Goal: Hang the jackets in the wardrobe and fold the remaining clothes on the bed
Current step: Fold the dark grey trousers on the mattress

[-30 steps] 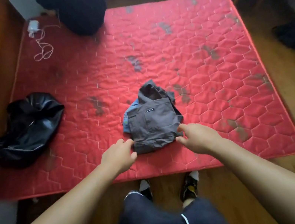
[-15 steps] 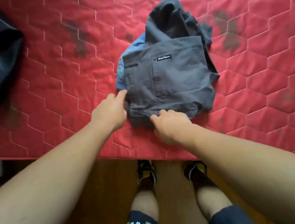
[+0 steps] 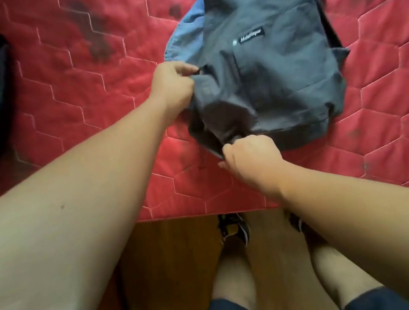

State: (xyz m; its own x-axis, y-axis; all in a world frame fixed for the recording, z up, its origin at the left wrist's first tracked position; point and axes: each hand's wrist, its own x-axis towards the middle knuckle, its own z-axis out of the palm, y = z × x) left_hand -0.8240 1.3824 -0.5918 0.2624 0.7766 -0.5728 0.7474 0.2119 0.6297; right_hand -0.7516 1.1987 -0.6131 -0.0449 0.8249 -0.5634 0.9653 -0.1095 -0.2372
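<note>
Your left hand (image 3: 172, 84) pinches the grey garment's (image 3: 279, 74) side and your right hand (image 3: 251, 156) grips its near hem, so lifting it may drag the blue garment (image 3: 187, 41) beneath it off the bed's (image 3: 77, 81) near edge.

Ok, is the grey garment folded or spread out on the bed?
Folded, loosely: the grey garment lies as a compact, creased bundle over a blue garment, left hand and right hand gripping its edges.

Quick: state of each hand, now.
Left hand: closed, pinching the grey garment at its left edge.
Right hand: closed, gripping the grey garment's near edge.
</note>
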